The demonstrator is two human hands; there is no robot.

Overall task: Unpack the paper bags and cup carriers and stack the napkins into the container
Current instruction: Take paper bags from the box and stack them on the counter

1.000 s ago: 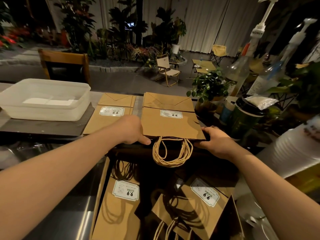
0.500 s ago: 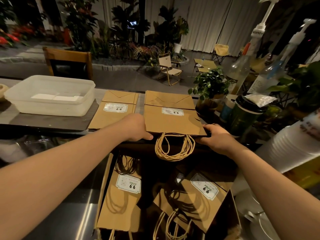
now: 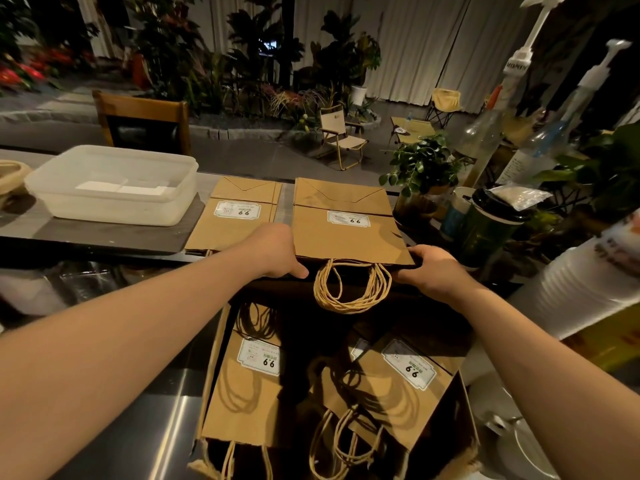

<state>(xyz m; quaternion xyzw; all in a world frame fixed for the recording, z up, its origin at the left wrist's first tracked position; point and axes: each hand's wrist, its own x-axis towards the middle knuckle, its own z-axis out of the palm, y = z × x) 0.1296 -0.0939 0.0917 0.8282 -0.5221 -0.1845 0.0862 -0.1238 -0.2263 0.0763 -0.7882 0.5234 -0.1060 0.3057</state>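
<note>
Container (image 3: 114,188) sits at upper left of the frame, white napkins (image 3: 124,187) inside. Right of it lies a flat bag stack (image 3: 235,220). At centre, the left hand (image 3: 277,252) and right hand (image 3: 433,270) grip the near corners of a second stack (image 3: 346,230), fingers curled under its edge, handles (image 3: 351,287) dangling. Below, a box (image 3: 211,368) holds more bags (image 3: 249,386). Cups (image 3: 581,285) lie at right

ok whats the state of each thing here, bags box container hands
right stack of paper bags: flat, folded, held at its near corners
left stack of paper bags: flat on the counter, untouched
cardboard box: open, bags still inside
container: lidless, napkins in the bottom
left hand: grips the right stack
right hand: grips the right stack
</note>
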